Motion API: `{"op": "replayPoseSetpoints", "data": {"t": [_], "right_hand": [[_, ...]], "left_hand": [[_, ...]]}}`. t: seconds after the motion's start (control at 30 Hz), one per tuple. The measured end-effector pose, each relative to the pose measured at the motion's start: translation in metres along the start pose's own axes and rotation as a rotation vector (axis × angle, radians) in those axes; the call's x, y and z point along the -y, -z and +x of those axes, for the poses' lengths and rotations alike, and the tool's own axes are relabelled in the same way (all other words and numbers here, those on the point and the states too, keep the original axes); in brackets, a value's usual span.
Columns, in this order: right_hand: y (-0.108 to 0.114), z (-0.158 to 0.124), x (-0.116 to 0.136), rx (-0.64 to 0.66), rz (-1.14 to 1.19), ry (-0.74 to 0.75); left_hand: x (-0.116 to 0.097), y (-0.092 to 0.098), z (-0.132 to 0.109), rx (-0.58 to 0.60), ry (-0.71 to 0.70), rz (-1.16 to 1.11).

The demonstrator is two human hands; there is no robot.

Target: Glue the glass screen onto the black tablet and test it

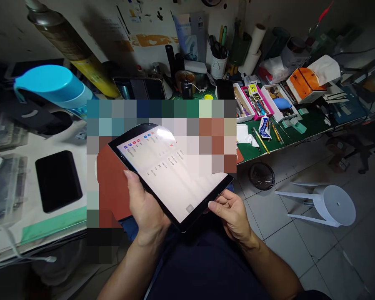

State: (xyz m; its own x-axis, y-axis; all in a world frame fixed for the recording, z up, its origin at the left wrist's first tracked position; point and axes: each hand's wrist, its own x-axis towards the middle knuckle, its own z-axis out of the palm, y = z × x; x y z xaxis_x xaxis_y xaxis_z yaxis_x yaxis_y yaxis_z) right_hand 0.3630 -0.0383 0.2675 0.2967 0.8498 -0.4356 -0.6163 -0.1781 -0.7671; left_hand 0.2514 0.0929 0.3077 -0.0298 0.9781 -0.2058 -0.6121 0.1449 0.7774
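A black-bezelled tablet is held tilted over my lap, its lit screen showing a settings-like list with small coloured icons at the upper left. My left hand grips its left edge, thumb along the bezel and the other fingers hidden beneath. At the lower right edge, my right hand pinches the tablet, with the thumb on the front bezel and the fingers curled under. A reddish-brown mat shows behind the tablet. Blurred blocks cover the area around the tablet's upper part.
On the left bench lie a black phone and a white cable, with a blue-lidded bottle behind. Boxes of tools, tweezers and a glue tube occupy the green bench. A white stool lies on the floor.
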Motion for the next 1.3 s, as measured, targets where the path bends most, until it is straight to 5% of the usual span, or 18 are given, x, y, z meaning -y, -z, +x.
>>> {"op": "replayPoseSetpoints", "data": {"t": [0.2,0.4,0.6,0.77,0.87,1.1,1.3], "right_hand": [[-0.003,0.007,0.006,-0.075,-0.049,0.055],[0.012,-0.003,0.018,0.024,-0.045,0.082],[0.034,-0.005,0.011,-0.371,-0.194,0.143],[-0.001,-0.002,-0.003,-0.103,-0.189,0.089],[-0.02,-0.004,-0.009,-0.068,-0.213,0.033],[-0.028,-0.016,-0.014,0.152,-0.198,-0.141],[-0.026,-0.011,-0.011,0.071,-0.216,-0.161]], "left_hand": [[-0.002,0.004,0.0,0.104,0.026,0.019],[-0.006,0.001,-0.001,0.139,-0.008,-0.024],[-0.005,0.001,0.003,0.146,-0.02,-0.065],[0.002,0.0,0.002,0.154,-0.014,-0.095],[0.005,-0.003,0.001,0.156,-0.023,-0.111],[0.008,-0.003,0.005,0.101,-0.031,-0.123],[0.01,0.002,0.008,0.055,-0.029,-0.099]]}}
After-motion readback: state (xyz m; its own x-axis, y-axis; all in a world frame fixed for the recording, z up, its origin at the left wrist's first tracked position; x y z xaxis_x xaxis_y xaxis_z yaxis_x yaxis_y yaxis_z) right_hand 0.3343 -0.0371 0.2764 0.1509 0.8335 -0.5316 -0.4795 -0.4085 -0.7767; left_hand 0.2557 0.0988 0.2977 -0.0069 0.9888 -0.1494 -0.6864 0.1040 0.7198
